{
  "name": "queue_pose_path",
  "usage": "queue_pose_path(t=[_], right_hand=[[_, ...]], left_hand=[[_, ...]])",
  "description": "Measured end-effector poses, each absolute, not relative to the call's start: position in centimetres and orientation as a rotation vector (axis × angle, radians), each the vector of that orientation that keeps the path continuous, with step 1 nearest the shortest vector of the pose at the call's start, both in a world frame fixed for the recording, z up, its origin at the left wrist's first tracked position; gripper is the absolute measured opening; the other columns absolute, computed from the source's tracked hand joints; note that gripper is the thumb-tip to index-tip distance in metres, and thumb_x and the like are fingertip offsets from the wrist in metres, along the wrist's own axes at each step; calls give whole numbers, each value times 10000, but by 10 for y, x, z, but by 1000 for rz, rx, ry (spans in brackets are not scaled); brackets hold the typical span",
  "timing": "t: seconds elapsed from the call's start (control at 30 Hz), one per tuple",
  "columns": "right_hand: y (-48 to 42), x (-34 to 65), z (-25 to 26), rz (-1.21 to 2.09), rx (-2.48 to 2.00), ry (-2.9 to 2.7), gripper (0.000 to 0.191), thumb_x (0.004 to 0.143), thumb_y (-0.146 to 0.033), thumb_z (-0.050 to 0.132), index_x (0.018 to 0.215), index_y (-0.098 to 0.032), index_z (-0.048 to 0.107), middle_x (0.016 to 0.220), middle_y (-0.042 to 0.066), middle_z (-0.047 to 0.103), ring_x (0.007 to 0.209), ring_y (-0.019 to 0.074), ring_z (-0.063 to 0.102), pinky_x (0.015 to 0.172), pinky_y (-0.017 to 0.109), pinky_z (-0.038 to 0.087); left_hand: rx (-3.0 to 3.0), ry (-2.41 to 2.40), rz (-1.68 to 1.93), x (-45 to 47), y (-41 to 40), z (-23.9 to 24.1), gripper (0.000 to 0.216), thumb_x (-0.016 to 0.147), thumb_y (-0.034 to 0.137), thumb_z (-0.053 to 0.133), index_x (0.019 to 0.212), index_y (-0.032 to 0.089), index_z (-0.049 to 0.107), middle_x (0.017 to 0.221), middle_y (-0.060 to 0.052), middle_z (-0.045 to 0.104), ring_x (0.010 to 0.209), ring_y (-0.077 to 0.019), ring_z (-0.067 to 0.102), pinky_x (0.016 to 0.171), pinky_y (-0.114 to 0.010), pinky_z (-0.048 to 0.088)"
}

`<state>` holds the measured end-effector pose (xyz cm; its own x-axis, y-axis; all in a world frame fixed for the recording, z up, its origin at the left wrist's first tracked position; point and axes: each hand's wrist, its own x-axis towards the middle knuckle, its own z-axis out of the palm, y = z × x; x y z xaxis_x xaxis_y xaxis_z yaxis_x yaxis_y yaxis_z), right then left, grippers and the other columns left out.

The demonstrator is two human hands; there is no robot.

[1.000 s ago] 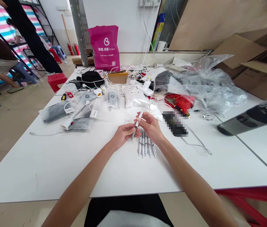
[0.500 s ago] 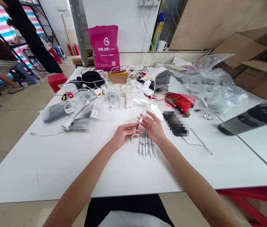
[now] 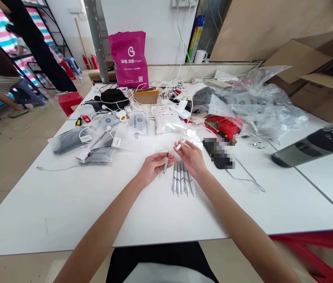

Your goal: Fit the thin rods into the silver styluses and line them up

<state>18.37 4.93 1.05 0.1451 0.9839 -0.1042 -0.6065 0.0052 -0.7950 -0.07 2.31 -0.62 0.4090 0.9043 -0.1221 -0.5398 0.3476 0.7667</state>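
My left hand point(image 3: 155, 166) pinches the grey lower part of a pen point(image 3: 165, 168), its thin dark refill sticking up with a yellowish end. Just to the right, my right hand point(image 3: 192, 157) grips the white upper pen barrel point(image 3: 178, 147) between thumb and fingers. The two pen parts are apart, both held above the table. Beneath and beside my right hand lies a row of several white and silver pens point(image 3: 182, 182), side by side on the white table point(image 3: 101, 212); their far ends are partly hidden by the hand.
A dark phone point(image 3: 218, 154) with a grey cable lies right of my hands. Farther back are a white plastic packet point(image 3: 168, 119), grey pouches point(image 3: 71, 140), tangled cables and a red bag point(image 3: 224, 125). A tumbler point(image 3: 308, 145) lies at the right. People are at the far left.
The white upper barrel has come away from the pen's lower part, baring the refill. My right hand has moved slightly up and away; the left still holds the lower part, now more upright.
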Motion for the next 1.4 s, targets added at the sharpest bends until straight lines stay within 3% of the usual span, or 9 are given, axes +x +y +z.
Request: queue_pose_path(t=[0.13, 0.3, 0.67, 1.03, 1.17, 1.4], right_hand=[[44, 175, 7, 1202, -832, -789, 490, 749, -357, 927, 1128, -283, 625, 1048, -13, 710, 1003, 230, 787, 965, 466, 653], [39, 168, 3, 963, -855, -1102, 481, 874, -467, 825, 1240, -320, 550, 1116, -2, 648, 955, 199, 779, 896, 405, 643], [20, 164, 18, 974, -843, -1195, 466, 877, -414, 836, 1272, -323, 607, 1158, 39, 669, 1087, 217, 739, 1044, 421, 590], [20, 164, 15, 928, -806, -1278, 445, 912, -379, 802, 1292, -334, 575, 1163, 28, 677, 1068, 197, 737, 989, 385, 605], [21, 163, 14, 964, -834, -1210, 460, 873, -380, 836, 1262, -329, 597, 1156, 30, 685, 1091, 198, 722, 982, 373, 612], [22, 161, 13, 1046, -847, -1174, 478, 842, -384, 865, 1243, -324, 610, 1162, 27, 695, 1085, 194, 726, 932, 349, 623]], left_hand=[[608, 612, 1072, 0, 24, -3, 241, 851, 112, 813, 1091, 100, 795, 1244, -175, 786, 1257, -309, 730, 1202, -438, 497], [540, 627, 1073, -1, 26, -3, 235, 851, 80, 794, 1085, 87, 789, 1248, -173, 786, 1263, -297, 728, 1212, -410, 498], [539, 608, 1098, -3, 27, -4, 267, 848, 91, 807, 1114, 99, 790, 1246, -163, 784, 1246, -271, 734, 1206, -385, 497], [601, 606, 1086, -4, 27, -8, 268, 820, 133, 856, 1084, 130, 811, 1318, -131, 761, 1156, -247, 765, 1185, -397, 500], [635, 605, 1095, -4, 27, -7, 361, 811, 171, 875, 1164, 173, 804, 1361, -118, 749, 1201, -275, 751, 1186, -428, 496], [671, 631, 1170, 1, 27, -11, 306, 775, 198, 905, 1071, 154, 842, 1388, -128, 735, 1299, -284, 698, 1222, -416, 458]])
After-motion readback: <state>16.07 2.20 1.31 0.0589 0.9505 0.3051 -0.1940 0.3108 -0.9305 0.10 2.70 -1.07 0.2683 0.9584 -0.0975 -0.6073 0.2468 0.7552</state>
